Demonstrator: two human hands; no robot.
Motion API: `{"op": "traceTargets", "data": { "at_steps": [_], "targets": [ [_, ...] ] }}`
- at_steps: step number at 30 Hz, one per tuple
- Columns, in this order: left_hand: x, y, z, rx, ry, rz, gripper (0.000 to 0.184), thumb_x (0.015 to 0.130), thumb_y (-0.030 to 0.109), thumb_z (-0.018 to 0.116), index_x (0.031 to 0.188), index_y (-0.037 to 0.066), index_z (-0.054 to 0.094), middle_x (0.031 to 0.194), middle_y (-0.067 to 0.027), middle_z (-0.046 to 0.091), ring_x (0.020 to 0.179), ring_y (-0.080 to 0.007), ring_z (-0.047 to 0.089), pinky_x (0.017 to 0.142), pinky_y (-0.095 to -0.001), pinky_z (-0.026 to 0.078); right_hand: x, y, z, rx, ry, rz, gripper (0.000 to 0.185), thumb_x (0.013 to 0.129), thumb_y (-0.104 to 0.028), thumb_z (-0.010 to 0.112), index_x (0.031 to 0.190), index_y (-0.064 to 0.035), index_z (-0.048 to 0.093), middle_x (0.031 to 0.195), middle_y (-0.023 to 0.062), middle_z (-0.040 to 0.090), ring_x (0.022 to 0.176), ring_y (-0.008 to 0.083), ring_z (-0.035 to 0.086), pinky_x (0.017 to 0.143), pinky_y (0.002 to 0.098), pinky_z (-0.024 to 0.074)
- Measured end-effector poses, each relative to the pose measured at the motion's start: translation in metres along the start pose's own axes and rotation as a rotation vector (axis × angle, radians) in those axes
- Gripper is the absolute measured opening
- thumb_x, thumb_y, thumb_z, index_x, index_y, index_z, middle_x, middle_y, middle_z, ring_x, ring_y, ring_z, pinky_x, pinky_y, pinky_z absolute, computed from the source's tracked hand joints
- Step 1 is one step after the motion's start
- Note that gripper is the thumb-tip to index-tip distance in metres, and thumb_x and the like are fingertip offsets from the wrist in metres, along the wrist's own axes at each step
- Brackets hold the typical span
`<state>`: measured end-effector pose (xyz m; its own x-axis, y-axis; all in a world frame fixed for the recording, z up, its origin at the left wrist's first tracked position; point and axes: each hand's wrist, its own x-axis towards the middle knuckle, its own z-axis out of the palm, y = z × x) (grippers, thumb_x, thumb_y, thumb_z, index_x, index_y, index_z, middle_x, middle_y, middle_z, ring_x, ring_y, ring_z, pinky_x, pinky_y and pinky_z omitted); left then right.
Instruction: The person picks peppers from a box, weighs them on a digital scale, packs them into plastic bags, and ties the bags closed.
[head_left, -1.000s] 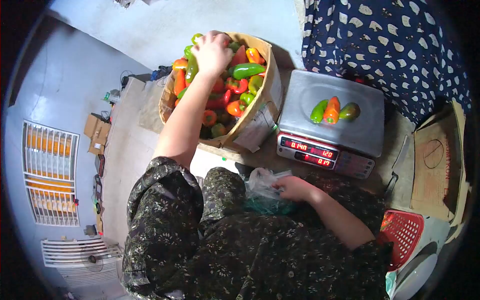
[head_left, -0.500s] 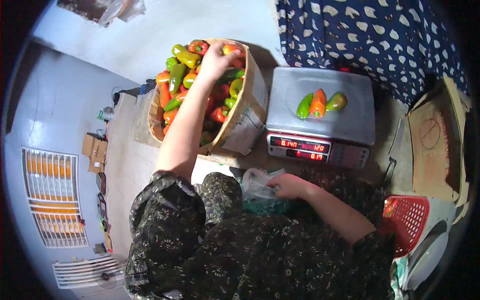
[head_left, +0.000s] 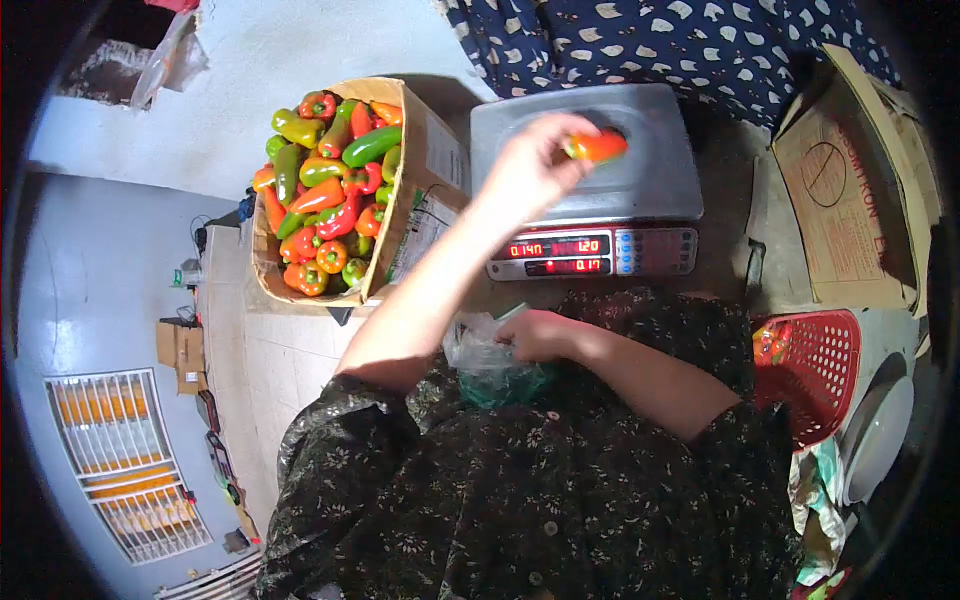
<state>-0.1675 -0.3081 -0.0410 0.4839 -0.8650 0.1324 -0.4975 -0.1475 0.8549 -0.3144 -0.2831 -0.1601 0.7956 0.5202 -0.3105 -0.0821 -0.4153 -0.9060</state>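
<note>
My left hand [head_left: 545, 165] is over the scale [head_left: 650, 195] and grips an orange-red pepper [head_left: 602, 147] at its stem end. Hand and pepper cover the middle of the metal pan, so the peppers that lay there are mostly hidden. Red digits are lit on the scale's display [head_left: 560, 255]. Low in front of my body, my right hand [head_left: 540, 334] pinches a clear plastic bag [head_left: 475, 345] over my lap. Green material shows at the bag's lower part. Left of the scale, a tall basket [head_left: 392, 215] is heaped with red, green and orange peppers [head_left: 320, 197].
An open cardboard box [head_left: 835, 230] stands right of the scale. Below it are a red perforated basket [head_left: 825, 375] with some peppers inside and a pale round basin [head_left: 880, 440]. A dark blue patterned cloth [head_left: 680, 45] hangs behind the scale.
My left hand has moved right from the pepper basket to above the scale, carrying a pepper. My right hand keeps hold of the bag. The whole view has shifted.
</note>
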Motion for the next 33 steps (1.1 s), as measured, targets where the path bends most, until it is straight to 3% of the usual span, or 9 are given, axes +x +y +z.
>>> {"op": "traceTargets", "data": {
  "at_steps": [2, 8, 13, 17, 19, 22, 26, 31, 33],
  "targets": [
    [-0.005, 0.004, 0.028, 0.57, 0.036, 0.283, 0.031, 0.071, 0.011, 0.071, 0.1, 0.016, 0.06, 0.094, -0.0025, 0.06, 0.091, -0.0226, 0.057, 0.083, -0.0382, 0.038, -0.002, -0.006, -0.004, 0.0, -0.014, 0.016, 0.045, 0.067, -0.015, 0.061, 0.112, -0.0108, 0.063, 0.101, 0.0161, 0.065, 0.092, 0.031, 0.063, 0.079, 0.0401, 0.0485],
    [-0.014, -0.035, 0.062, 0.794, 0.089, 0.304, 0.038, 0.063, 0.007, 0.067, 0.1, 0.013, 0.058, 0.111, -0.0052, 0.052, 0.108, -0.0243, 0.046, 0.087, -0.0419, 0.033, 0.001, -0.002, 0.0, -0.005, 0.035, -0.011, 0.052, 0.066, -0.008, 0.058, 0.118, -0.0076, 0.06, 0.108, 0.0174, 0.063, 0.098, 0.032, 0.061, 0.084, 0.0403, 0.0478],
    [-0.047, 0.008, 0.033, 0.357, 0.012, 0.126, 0.033, 0.073, 0.01, 0.07, 0.102, 0.007, 0.057, 0.11, -0.0102, 0.049, 0.09, -0.0207, 0.052, 0.075, -0.0335, 0.043, 0.015, 0.016, 0.003, 0.063, 0.333, -0.151, 0.061, 0.062, 0.005, 0.053, 0.122, -0.004, 0.056, 0.12, 0.0215, 0.056, 0.11, 0.0319, 0.056, 0.092, 0.038, 0.0454],
    [-0.119, 0.012, 0.007, 0.033, -0.132, -0.054, 0.008, 0.083, 0.006, 0.062, 0.086, 0.002, 0.056, 0.084, -0.0023, 0.055, 0.077, -0.0097, 0.051, 0.068, -0.0257, 0.043, 0.015, -0.002, 0.0, 0.27, 0.829, -0.439, 0.039, 0.068, 0.003, 0.054, 0.107, 0.0006, 0.057, 0.113, 0.0192, 0.057, 0.111, 0.0259, 0.055, 0.089, 0.0357, 0.0453],
    [-0.162, -0.019, 0.003, -0.064, -0.085, -0.183, 0.008, 0.084, 0.006, 0.06, 0.088, 0.003, 0.054, 0.083, -0.0016, 0.056, 0.079, -0.0085, 0.051, 0.069, -0.0254, 0.043, -0.006, -0.023, -0.011, 0.561, 0.538, -0.236, 0.031, 0.073, -0.003, 0.058, 0.104, -0.0008, 0.053, 0.105, 0.0165, 0.057, 0.105, 0.0285, 0.057, 0.086, 0.0363, 0.0467],
    [-0.202, -0.044, -0.002, -0.053, -0.041, -0.426, 0.015, 0.084, 0.01, 0.058, 0.094, 0.0, 0.056, 0.086, -0.0073, 0.06, 0.081, -0.0153, 0.058, 0.07, -0.0287, 0.047, 0.0, -0.025, -0.008, 0.104, 0.812, -0.175, 0.037, 0.072, -0.001, 0.059, 0.109, 0.0019, 0.054, 0.122, 0.0192, 0.052, 0.11, 0.0347, 0.054, 0.089, 0.0401, 0.0468],
    [-0.219, -0.04, 0.014, 0.346, -0.046, -0.588, 0.037, 0.078, 0.019, 0.064, 0.108, 0.0, 0.054, 0.105, -0.0213, 0.061, 0.095, -0.035, 0.061, 0.078, -0.0413, 0.05, -0.012, -0.038, 0.007, -0.096, 0.705, -0.235, 0.05, 0.07, 0.005, 0.054, 0.12, 0.0062, 0.048, 0.135, 0.0153, 0.044, 0.101, 0.0318, 0.06, 0.083, 0.0371, 0.0507],
    [-0.217, -0.042, 0.018, 0.491, -0.253, -0.34, 0.05, 0.074, 0.022, 0.066, 0.116, -0.001, 0.052, 0.109, -0.0255, 0.059, 0.102, -0.0376, 0.058, 0.085, -0.0411, 0.048, -0.042, -0.063, 0.009, -0.276, 0.469, -0.097, 0.044, 0.073, 0.001, 0.052, 0.117, 0.0041, 0.052, 0.133, 0.0134, 0.047, 0.086, 0.0311, 0.064, 0.076, 0.0392, 0.052],
    [-0.214, -0.037, 0.024, 0.509, -0.287, -0.27, 0.057, 0.075, 0.022, 0.067, 0.124, -0.001, 0.048, 0.116, -0.0264, 0.055, 0.108, -0.0366, 0.055, 0.091, -0.0399, 0.045, -0.053, -0.053, 0.011, -0.385, 0.653, -0.273, 0.031, 0.083, -0.007, 0.049, 0.112, 0.0032, 0.056, 0.121, 0.0143, 0.055, 0.08, 0.0308, 0.064, 0.071, 0.0383, 0.0529]
  ]
}}
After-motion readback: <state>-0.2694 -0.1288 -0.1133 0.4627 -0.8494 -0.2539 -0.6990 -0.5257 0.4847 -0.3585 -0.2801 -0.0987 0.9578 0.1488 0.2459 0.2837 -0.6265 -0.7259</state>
